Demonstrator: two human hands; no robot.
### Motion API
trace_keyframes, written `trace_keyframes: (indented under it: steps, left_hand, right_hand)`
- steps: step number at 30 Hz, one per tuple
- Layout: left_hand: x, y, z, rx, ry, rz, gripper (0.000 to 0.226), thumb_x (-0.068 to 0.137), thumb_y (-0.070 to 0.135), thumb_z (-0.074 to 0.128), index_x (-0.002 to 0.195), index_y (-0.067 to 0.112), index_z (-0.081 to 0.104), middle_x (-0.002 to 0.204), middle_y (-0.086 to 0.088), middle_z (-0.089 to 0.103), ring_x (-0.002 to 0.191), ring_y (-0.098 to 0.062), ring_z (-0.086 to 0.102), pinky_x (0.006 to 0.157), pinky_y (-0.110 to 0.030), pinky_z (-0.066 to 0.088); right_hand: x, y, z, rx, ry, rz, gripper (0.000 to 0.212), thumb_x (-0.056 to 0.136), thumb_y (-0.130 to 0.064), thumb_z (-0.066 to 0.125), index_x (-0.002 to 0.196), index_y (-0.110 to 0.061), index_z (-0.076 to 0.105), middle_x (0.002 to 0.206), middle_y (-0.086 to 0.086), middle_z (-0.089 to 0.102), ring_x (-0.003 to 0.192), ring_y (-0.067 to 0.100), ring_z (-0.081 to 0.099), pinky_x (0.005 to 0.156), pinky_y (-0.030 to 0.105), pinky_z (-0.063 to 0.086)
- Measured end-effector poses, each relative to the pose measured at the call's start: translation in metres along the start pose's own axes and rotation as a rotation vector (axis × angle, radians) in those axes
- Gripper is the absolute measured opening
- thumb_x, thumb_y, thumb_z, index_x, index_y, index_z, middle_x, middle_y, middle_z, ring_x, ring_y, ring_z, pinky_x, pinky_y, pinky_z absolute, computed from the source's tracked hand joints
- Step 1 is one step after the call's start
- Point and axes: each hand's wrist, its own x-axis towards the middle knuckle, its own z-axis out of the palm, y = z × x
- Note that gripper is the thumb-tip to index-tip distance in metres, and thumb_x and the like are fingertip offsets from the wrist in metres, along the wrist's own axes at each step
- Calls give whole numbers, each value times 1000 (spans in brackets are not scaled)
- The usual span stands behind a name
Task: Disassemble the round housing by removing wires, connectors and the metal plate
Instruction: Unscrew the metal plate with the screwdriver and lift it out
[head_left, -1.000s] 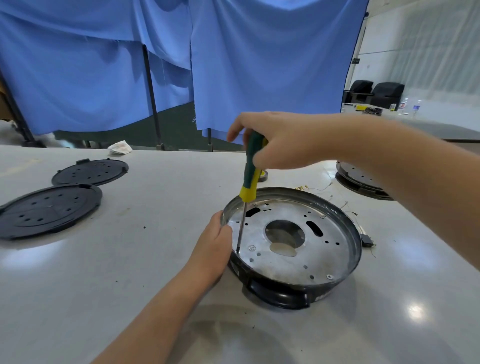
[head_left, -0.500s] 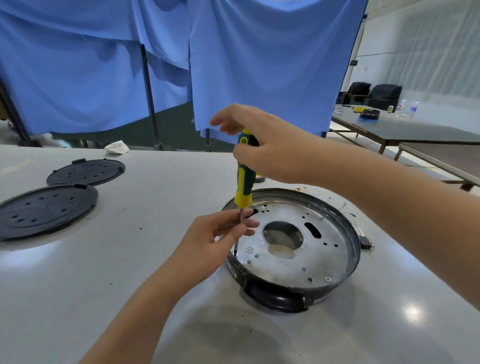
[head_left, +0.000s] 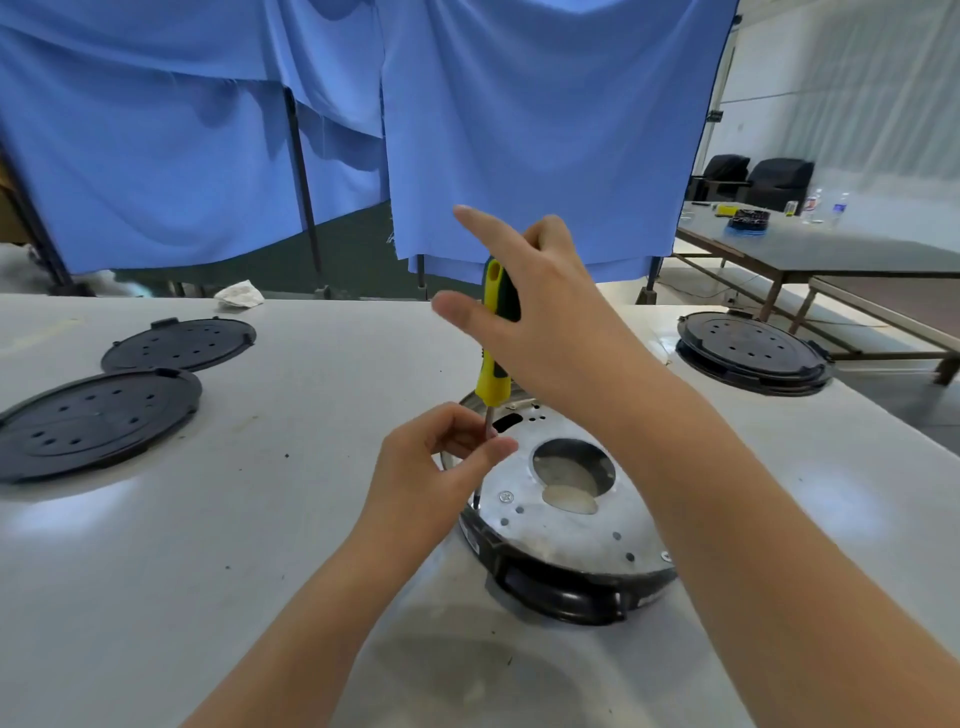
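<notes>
The round black housing (head_left: 561, 587) lies on the white table, with a silver metal plate (head_left: 566, 530) with a large centre hole set inside it. A screw (head_left: 506, 497) shows near the plate's left edge. My right hand (head_left: 540, 317) holds the green-and-yellow screwdriver (head_left: 493, 374) upright over the plate's left rim, index finger and thumb stretched out. My left hand (head_left: 436, 478) pinches the screwdriver's thin shaft just above the plate. The tip is hidden behind my left fingers.
Two black round perforated lids (head_left: 93, 421) (head_left: 179, 343) lie at the left of the table. Another black round unit (head_left: 753, 353) sits at the far right. A crumpled white rag (head_left: 240, 296) lies at the back edge. Blue curtains hang behind.
My left hand left the housing rim and took hold of the screwdriver shaft. My right hand loosened its fingers on the handle. The view shifted, showing the right-hand unit.
</notes>
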Motion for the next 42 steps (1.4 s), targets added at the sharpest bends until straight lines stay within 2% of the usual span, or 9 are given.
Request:
trace_keyframes:
  steps: [5,8,13,20,24,27,34,38,42]
  left_hand:
    - [-1,3,-8,-86,-153,-53,22,93,13,58,101,30,70,87,14,75,78,-7,72,75,-10,49]
    - [0,5,-7,-158,-109,-113,20,87,10,67,89,28,74,80,8,76,75,-10,73,70,-10,50]
    - [1,3,-6,-161,22,-135,14,67,17,85,68,25,74,67,2,74,65,-15,72,64,-13,52]
    - [2,1,-5,-58,-49,-61,9,78,24,77,75,30,73,74,10,74,69,-9,70,70,-13,52]
    - [0,3,-12,-101,-159,-55,20,91,12,62,99,28,71,90,13,76,81,-8,73,77,-12,51]
    - [0,4,-10,-142,-120,-99,23,85,9,68,85,31,76,83,10,77,78,-10,74,74,-13,53]
    - [1,0,-4,-66,55,-63,21,64,21,88,73,28,70,70,7,72,66,-7,67,66,-13,50]
    - [0,0,-4,-36,14,-66,12,76,22,79,79,31,71,77,12,73,74,-4,68,72,-12,50]
    - [-1,3,-7,-43,-109,-59,19,89,12,65,98,28,71,84,16,75,79,-4,71,73,-8,49]
  right_hand:
    - [4,0,5,193,-38,24,69,93,-27,58,150,-33,18,105,1,47,98,19,46,94,27,40]
    - [-1,4,7,556,-44,76,71,89,-17,61,147,-35,23,112,-3,58,90,15,61,82,19,54]
    - [-14,13,21,525,77,139,50,78,-41,73,120,-37,47,108,-7,51,96,12,59,79,32,57]
    - [-10,24,4,435,26,173,46,63,-49,81,99,-32,58,77,-8,59,58,-1,54,56,9,46]
    - [-2,30,-11,640,-207,144,57,73,-16,80,121,-30,52,96,3,72,80,6,70,79,26,57]
    - [-2,32,-16,781,-372,107,65,85,3,64,137,-27,39,116,3,67,101,13,68,88,31,55]
    - [-5,27,-5,420,-156,139,51,70,-46,78,111,-27,56,99,-7,63,89,9,64,79,30,56]
    - [-3,31,-9,427,-102,139,51,68,-38,82,111,-30,54,88,-4,65,60,5,61,62,18,51]
    - [-3,35,-11,550,-241,127,57,83,-14,70,132,-27,44,96,2,73,88,15,69,86,33,53]
